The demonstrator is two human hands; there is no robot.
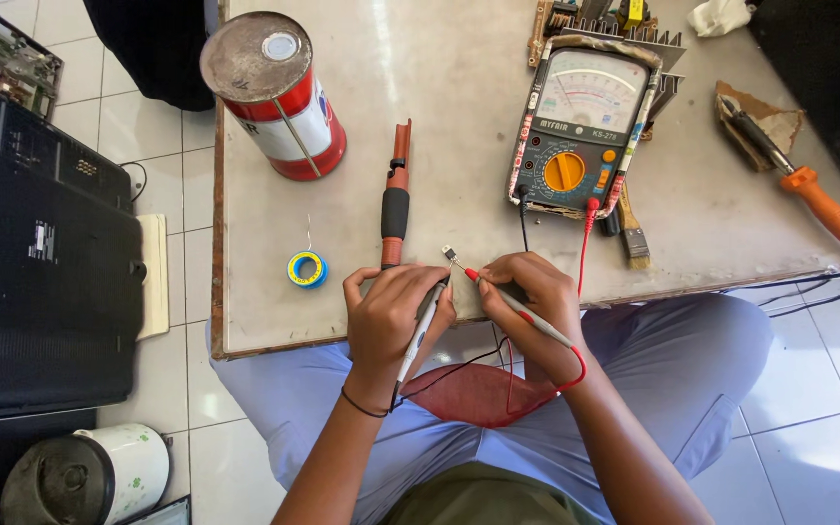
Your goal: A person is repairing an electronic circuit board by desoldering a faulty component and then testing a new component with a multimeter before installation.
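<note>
The left hand (391, 313) is curling closed around a black probe (420, 335), pinching it pen-style, the tip pointing up toward a tiny component (449, 254) lying on the table (459, 117) near its front edge. The right hand (529, 301) is likewise closing around a red probe (522, 309), its red tip (472, 275) angling up-left and sitting just beside the component; whether either tip is actually touching it is too small to tell.

The component is looking like a small dark square body with thin legs, resting between the two probe tips. The red lead is looping round the right wrist and running up to an analog meter (585, 122) with an orange dial, standing farther back on the table; a black lead is running there too.

Both forearms are coming up from below, wrists resting at the table's edge, knuckles up, fingers bunching toward each other over the person's lap.

Around them: a red-and-black tool (396, 199) is lying just behind the left hand, a blue-and-yellow solder spool (306, 268) to its left, a red-and-white can (279, 92) at the back left, a small brush (634, 238) by the meter, and an orange-handled soldering iron (809, 190) at the right
</note>
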